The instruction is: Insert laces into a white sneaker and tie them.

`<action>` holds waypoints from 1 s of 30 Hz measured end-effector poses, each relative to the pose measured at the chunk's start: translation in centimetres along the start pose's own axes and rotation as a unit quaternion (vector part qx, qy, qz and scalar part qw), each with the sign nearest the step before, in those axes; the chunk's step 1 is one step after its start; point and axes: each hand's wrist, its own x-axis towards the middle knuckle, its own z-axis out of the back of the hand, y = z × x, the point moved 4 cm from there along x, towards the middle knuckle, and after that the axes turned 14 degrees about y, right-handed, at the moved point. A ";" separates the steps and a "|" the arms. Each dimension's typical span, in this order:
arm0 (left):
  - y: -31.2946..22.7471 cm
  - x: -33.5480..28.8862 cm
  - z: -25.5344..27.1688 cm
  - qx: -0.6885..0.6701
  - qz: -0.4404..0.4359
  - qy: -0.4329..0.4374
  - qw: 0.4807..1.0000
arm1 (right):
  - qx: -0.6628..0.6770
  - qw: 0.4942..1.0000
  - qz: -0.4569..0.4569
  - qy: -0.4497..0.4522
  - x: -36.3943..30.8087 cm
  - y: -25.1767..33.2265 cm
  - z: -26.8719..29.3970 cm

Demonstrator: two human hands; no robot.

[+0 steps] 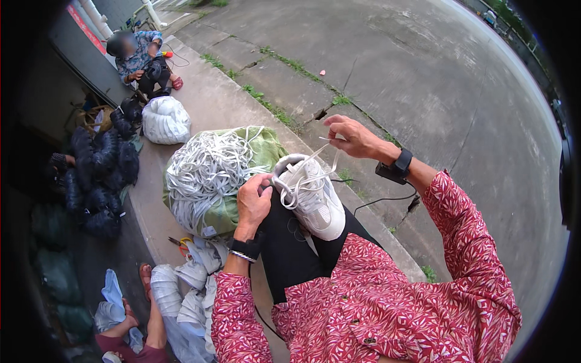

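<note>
The white sneaker [315,199] rests on the person's lap, on black trousers [293,254], its heel end turned away from the body and its sole side toward the right. A white lace [324,158] runs up from its eyelets in a loose loop. The left hand [253,202] is clenched on the sneaker's near side at the collar, thumb and fingers pressing against the upper. The right hand [352,136] is raised beyond the sneaker, its fingertips pinching the free end of the lace and drawing it taut above the shoe. Both wrists carry dark bands, and a thin black cable [387,199] trails from the right one down past the sneaker. Just left of the sneaker, touching the left hand's knuckles, stands a green sack [266,145] heaped with white laces [203,172]. Below that sack, near the left forearm, lie folded white shoe uppers [190,284] and a pair of scissors [180,243]. Farther left of the sneaker is a pile of black bundles [103,175], and beyond the sack a white bag [164,120]. Another seated person [142,57] works well beyond it on the concrete kerb [224,97].
</note>
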 end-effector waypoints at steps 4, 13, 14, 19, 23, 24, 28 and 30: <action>0.0 0.6 -0.7 -0.051 -0.002 -0.028 0.998 | 0.093 0.993 -0.056 0.041 -1.4 -0.6 -1.2; 1.2 -0.6 -2.9 -0.242 0.221 0.101 0.939 | 0.627 0.756 -0.129 -0.137 -4.6 -3.0 -1.3; 1.3 -0.8 -3.0 -0.288 0.228 0.094 0.925 | 0.666 0.720 -0.130 -0.142 -5.1 -3.4 -1.4; 2.3 -1.3 -3.1 -0.459 0.231 0.168 0.841 | 0.707 0.669 -0.149 -0.174 -7.0 -4.5 -2.3; 0.5 -1.3 -3.7 -0.614 0.217 0.219 0.727 | 0.690 0.689 -0.186 -0.122 -7.3 -3.7 -4.5; 0.7 -1.6 -3.6 -0.610 0.220 0.222 0.728 | 0.667 0.709 -0.209 -0.091 -6.9 -3.1 -5.2; 1.0 -1.7 -2.6 -0.686 0.178 0.208 0.674 | 0.633 0.752 -0.183 -0.003 -5.1 -0.5 -7.3; 2.0 -1.5 -1.3 -0.696 0.161 0.087 0.694 | 0.590 0.790 -0.165 -0.003 -4.0 0.7 -7.5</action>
